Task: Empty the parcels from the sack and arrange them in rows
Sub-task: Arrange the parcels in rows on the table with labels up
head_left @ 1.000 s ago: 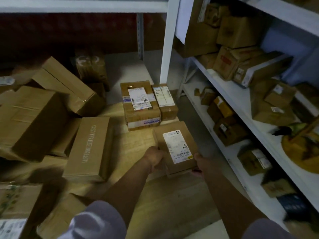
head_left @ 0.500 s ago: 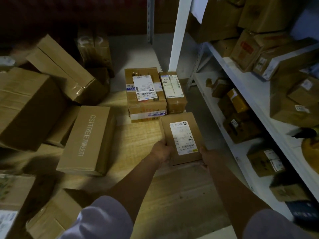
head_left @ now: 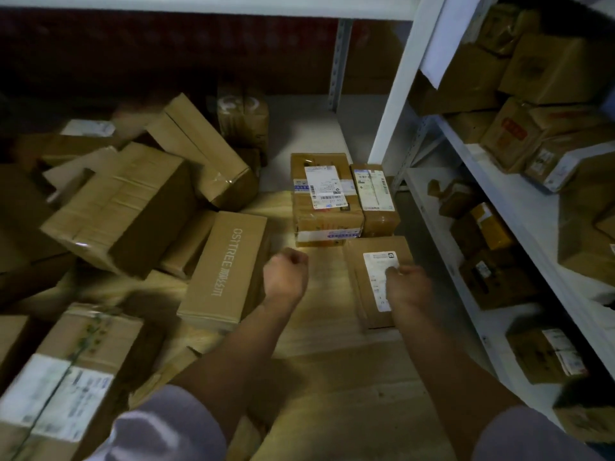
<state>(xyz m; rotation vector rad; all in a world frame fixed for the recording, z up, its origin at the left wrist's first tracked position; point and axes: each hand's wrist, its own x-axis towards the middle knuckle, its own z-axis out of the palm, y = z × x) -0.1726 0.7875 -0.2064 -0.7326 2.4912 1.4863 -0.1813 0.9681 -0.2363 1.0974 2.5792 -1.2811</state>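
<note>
A flat cardboard parcel with a white label lies on the wooden floor, just in front of two labelled parcels standing side by side: a wide one and a narrow one. My right hand rests on top of the flat parcel, its bent fingers touching the label. To the left of that parcel my left hand hovers over the floor, curled into a fist with nothing in it. No sack is in view.
A long box printed OSITREE lies left of my left hand. Behind it several larger boxes are heaped at angles. A taped box sits near left. White shelving full of parcels lines the right side.
Both hands carried the flat parcel forward and set it down in front of the narrow parcel. My left hand has let go and moved left; my right hand now lies on top.
</note>
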